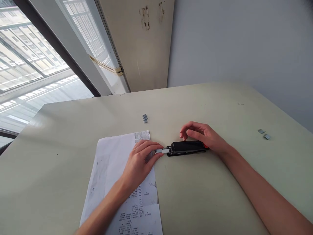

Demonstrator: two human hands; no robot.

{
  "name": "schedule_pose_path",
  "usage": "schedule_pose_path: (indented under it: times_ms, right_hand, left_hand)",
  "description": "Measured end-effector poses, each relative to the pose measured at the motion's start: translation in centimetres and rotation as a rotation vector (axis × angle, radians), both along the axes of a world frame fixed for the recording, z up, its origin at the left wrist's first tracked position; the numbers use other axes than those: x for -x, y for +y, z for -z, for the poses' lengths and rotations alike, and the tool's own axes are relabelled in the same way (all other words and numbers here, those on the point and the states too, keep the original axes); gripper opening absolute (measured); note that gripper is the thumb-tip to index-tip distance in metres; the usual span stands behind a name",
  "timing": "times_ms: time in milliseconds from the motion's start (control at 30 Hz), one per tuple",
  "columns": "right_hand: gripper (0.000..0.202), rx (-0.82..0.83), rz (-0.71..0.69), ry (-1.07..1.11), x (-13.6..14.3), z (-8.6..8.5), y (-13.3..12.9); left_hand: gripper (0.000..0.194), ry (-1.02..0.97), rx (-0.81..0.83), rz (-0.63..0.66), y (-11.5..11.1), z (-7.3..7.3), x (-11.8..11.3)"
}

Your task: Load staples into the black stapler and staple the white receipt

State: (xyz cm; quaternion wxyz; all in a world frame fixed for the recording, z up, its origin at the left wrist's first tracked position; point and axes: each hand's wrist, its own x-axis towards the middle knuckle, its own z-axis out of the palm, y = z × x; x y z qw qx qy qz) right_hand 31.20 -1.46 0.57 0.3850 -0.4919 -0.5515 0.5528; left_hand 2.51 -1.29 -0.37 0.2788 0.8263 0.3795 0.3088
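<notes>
A black stapler (187,147) lies on the table, its red rear end (205,145) partly hidden. From its front sticks out a metal staple tray (163,150). My left hand (141,160) pinches the outer end of that tray between thumb and fingers, above the paper's right edge. My right hand (201,133) rests at the stapler's rear, palm against the red end, with fingers loosely curled above the body and nothing visible in them. Printed paper sheets (110,169) lie under my left hand and forearm.
Several small staple strips (145,118) lie beyond the paper. More staple strips (266,136) are at the far right. A few loose staples (240,104) lie near the back right. The table (183,202) meets a grey wall (232,42), and a door with a handle (107,67) stands behind.
</notes>
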Motion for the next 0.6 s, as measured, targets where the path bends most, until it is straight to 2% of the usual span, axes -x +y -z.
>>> schedule_pose_path:
  times_ms: [433, 600]
  right_hand:
    - [0.03, -0.002, -0.006, 0.0, 0.0, 0.2, -0.1]
    - [0.03, -0.006, -0.002, -0.007, -0.2, 0.3, -0.1]
  left_hand:
    - [0.019, 0.021, -0.054, 0.004, 0.0, 0.2, 0.1]
    - [0.022, 0.038, -0.067, 0.026, 0.8, -0.2, 1.1]
